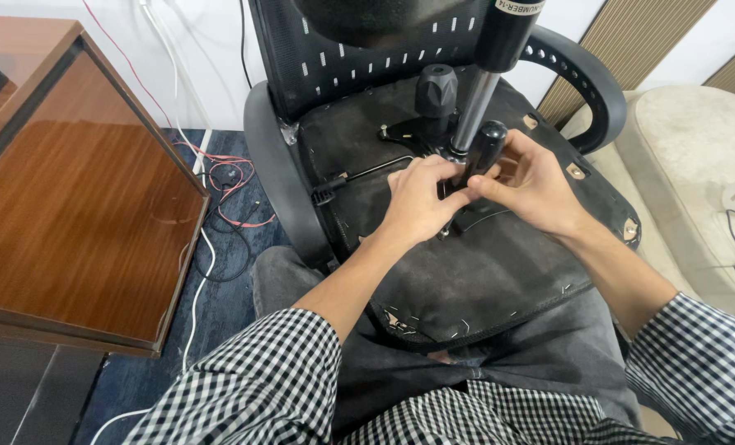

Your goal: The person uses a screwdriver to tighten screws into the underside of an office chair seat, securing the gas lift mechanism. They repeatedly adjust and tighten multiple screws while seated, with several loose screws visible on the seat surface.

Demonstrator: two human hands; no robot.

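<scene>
As the view runs near to far, notes below:

lap: upturned office chair seat [483, 272] rests underside-up across the knees, black fabric stapled along the near edge.

left hand [421, 198]: fingers curled and pinched together at the mechanism plate, just beside the tool shaft; what sits inside the pinch is hidden, likely a small fastener or the tool tip.

right hand [532, 185]: fingers clenched around the lower part of the black screwdriver handle [487, 144], thumb meeting the left fingertips.

tool position: handle stands near upright over the seat's middle, touching the base of the gas lift cylinder [474, 99].

technique: judging from the grip, keep the shaft square to the plate, let the left fingers steady the tip, press down before turning so the head does not strip.

risk: seat is only balanced on the legs; it could rock under torque.

mid: black adjustment knob [436, 86] and lever rod [367, 175] behind the hands, armrest loops [586, 82] on each side.

far: mesh backrest [342, 49], wooden desk panel [79, 206] to the left, loose cables [227, 177] on blue carpet, beige sofa [697, 156] to the right.
</scene>
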